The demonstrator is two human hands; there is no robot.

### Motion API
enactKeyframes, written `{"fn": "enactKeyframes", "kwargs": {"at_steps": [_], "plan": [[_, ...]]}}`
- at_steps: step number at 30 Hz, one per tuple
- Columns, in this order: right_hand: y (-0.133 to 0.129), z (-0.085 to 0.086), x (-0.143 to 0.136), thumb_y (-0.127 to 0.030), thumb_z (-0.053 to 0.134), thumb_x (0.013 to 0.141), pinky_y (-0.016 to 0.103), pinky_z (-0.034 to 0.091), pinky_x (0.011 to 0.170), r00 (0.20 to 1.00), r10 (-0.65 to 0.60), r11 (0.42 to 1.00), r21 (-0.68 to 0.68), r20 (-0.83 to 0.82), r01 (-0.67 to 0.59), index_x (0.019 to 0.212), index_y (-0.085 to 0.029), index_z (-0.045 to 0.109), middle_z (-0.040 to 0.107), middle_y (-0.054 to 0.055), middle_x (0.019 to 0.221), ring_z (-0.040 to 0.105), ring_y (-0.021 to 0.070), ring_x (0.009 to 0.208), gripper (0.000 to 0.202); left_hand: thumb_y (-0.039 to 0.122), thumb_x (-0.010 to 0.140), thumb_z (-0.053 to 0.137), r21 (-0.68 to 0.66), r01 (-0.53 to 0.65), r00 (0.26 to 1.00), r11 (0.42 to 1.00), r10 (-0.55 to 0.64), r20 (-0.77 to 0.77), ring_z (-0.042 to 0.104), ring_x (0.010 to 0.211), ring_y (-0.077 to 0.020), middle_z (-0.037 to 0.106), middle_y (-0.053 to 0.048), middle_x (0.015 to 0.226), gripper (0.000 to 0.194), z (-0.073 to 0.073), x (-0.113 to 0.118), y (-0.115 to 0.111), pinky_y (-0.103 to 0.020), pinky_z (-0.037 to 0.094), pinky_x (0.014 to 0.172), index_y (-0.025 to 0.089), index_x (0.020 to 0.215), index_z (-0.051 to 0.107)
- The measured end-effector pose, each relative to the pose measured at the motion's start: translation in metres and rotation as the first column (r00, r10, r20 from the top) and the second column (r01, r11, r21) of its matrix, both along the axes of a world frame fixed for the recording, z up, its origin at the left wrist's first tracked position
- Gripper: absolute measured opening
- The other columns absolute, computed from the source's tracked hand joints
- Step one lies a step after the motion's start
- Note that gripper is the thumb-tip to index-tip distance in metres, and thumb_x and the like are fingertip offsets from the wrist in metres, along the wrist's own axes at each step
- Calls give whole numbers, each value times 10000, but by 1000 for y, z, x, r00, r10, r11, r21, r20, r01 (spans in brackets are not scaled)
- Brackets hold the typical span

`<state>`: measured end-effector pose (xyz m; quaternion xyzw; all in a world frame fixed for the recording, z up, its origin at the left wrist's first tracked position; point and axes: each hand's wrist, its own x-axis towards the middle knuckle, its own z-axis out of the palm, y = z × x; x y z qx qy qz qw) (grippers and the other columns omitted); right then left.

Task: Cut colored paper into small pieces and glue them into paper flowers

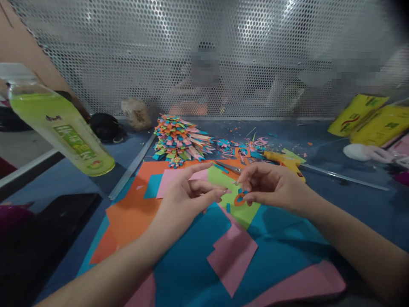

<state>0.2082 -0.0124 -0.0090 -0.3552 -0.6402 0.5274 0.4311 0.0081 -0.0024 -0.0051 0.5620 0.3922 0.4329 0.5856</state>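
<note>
1. Clock directions run from the centre of the view. At 7 o'clock, the person's left hand point(190, 192) hovers over the papers, thumb and fingertip pinched together; poor sharpness makes it impossible to tell whether a scrap sits between them.
2. Between 3 and 4 o'clock, the right hand point(273, 184) is curled, gripping a small orange paper ring point(236, 200) with a bit of blue at its top; the ring lies between 4 and 5 o'clock.
3. At 10 o'clock, a cone-shaped pile of layered orange, blue, pink and green paper strips point(179, 137) looks well built up.
4. Nearly at 9 o'clock, by its base, rests a small multicoloured paper flower point(176, 162); at 2 o'clock lies a blue paper flower point(224, 143). Both seem made.
5. The ring seems unfinished, joined to no flower. Uncut stock remains: orange sheets point(134, 209) at 8 o'clock, a large blue sheet point(191, 247) at 6, an angular pink piece point(236, 256) at 5.
6. Metal scissors point(234, 169) lie at 4 o'clock, a yellow glue gun point(287, 162) at 3.
</note>
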Motion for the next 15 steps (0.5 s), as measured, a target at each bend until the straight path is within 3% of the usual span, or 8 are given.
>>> {"fn": "enactKeyframes", "kwargs": {"at_steps": [5,15], "plan": [[-1,-1,-1,-116,697,685,194,526,639,999,52,997,-52,-11,-52,874,-178,568,525,-33,730,564,65,665,237,218,643,742,-23,20,1000,1000,-20,-24,509,427,-52,689,27,610,576,0,1,-1,-150,375,407,148,1149,475],[-2,0,0,-155,714,671,196,505,588,999,21,1000,9,35,-21,873,-179,572,529,-18,719,539,79,642,248,218,651,724,-22,59,996,998,-60,-61,571,498,-84,693,1,644,592,1,3,-2,-178,372,434,125,1177,469]]}}
